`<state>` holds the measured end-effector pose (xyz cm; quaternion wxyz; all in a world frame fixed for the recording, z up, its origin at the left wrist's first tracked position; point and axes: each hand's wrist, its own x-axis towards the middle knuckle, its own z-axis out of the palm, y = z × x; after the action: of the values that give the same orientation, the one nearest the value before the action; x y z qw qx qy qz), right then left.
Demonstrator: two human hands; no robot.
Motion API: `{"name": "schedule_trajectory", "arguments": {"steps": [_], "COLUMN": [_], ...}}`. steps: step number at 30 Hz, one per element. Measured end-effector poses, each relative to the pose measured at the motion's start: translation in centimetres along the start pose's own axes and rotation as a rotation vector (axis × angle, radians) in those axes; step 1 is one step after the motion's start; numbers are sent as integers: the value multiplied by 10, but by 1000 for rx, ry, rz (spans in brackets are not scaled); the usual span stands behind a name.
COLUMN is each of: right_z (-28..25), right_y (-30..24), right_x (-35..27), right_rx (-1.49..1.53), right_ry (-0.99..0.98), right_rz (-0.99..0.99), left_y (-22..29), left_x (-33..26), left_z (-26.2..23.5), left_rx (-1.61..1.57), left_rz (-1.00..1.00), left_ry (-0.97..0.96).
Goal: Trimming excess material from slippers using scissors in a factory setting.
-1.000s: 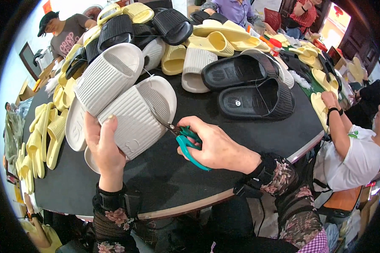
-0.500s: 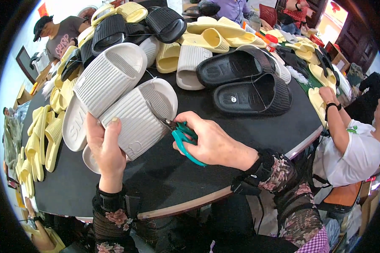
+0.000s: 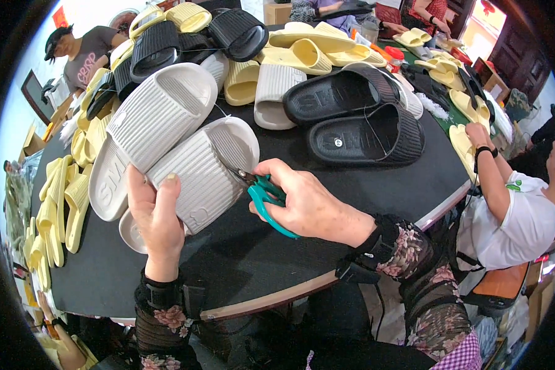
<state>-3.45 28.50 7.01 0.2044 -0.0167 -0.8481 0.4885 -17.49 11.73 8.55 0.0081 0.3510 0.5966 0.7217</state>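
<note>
My left hand (image 3: 157, 225) is closed on a pair of light grey slide sandals, thumb on top of the ribbed strap of the nearer grey slide (image 3: 197, 179). The other grey slide (image 3: 160, 114) lies against it, farther back. In my right hand (image 3: 317, 206) is a pair of small scissors (image 3: 267, 202) with teal handles, fingers wrapped round them. Their dark tips touch the strap's edge at the opening of the nearer slide. A thin thread loop (image 3: 221, 110) shows between the two slides. Whether the blades are closed is too small to tell.
A pair of black slides (image 3: 364, 139) lies on the dark table (image 3: 259, 259) beyond my right hand. Yellow, black and grey slides are heaped at the back, with yellow ones (image 3: 77, 203) along the left edge. Co-workers sit around, one in a white shirt (image 3: 505, 222) at right.
My hands, the grey slides and the scissors stay nearly in place; the scissor tips shift slightly left. At the far back right, a person's arms have moved over some yellow slides.
</note>
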Motion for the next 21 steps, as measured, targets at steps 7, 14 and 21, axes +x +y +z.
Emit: {"name": "schedule_trajectory", "arguments": {"steps": [7,14,21], "right_z": [-1,-5,-2], "right_y": [-3,-2,-4], "right_x": [0,-1,2], "right_rx": [-1,-61,10], "right_ry": [-25,1,1], "right_rz": [21,52,60], "left_y": [-1,-1,-2], "left_x": [-1,-2,-3], "left_z": [-1,10,2], "left_rx": [16,29,24], "left_rz": [5,27,43], "left_ry": [-6,18,-6]}}
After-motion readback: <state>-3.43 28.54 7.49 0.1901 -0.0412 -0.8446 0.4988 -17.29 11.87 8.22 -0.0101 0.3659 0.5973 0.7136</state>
